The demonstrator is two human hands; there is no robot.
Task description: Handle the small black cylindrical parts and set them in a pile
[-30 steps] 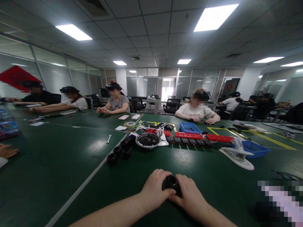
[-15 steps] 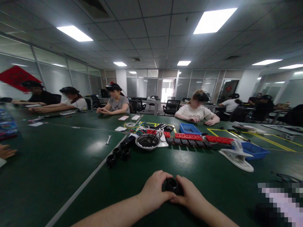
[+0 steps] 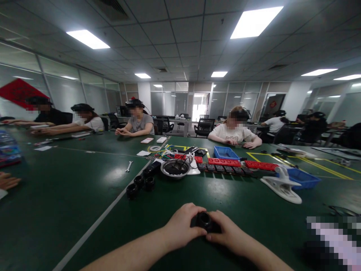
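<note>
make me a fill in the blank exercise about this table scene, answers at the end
Between the left hand and right hand is a ring coloured ____.
Near the phone-like handset stand ____ more rings.
The wrench lies to the ____ of the bowl.
The tabletop is coloured ____.

Missing words: black; three; left; green

One camera, worn on the head, and it's facing forward, looking out across the green bench (image 3: 149,214)! The hands (image 3: 184,224) sit close, low and near the middle, forearms (image 3: 132,249) running up from the bottom edge; beyond, the wide view reaches the far glass partitions (image 3: 235,99), and the ceiling (image 3: 186,39) fills the upper part.
</note>
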